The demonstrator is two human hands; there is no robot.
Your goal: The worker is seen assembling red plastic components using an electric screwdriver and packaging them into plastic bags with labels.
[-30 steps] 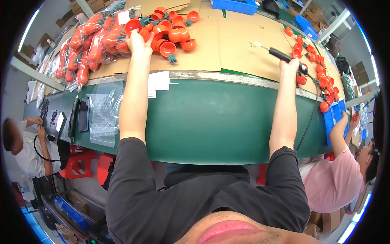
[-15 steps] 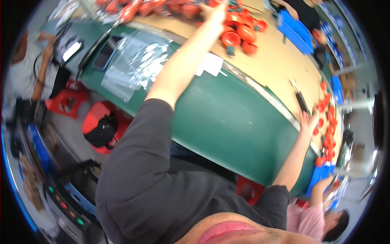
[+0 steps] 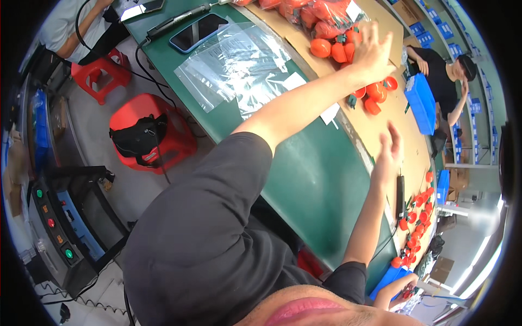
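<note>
My left hand, fingers spread, is over a pile of red cup-shaped parts with dark green ends on the tan board. The hand hides part of the pile, and I see nothing held in it. Lower down, my right hand hovers near the board's edge, its fingers apart and its palm bare. Just below that hand a black-handled pen-like electric tool with a thin tip and a cable lies on the board, apart from the fingers. Clear bags of red parts are beyond my left hand.
Flat clear plastic bags and a phone lie on the green mat. More red parts run along the right, near a blue bin. Another blue bin is beside a person in black. A red stool stands left.
The view has turned. My left hand has gone from the bagged parts to the loose pile. My right hand, earlier at the black tool's handle, is now apart from it.
</note>
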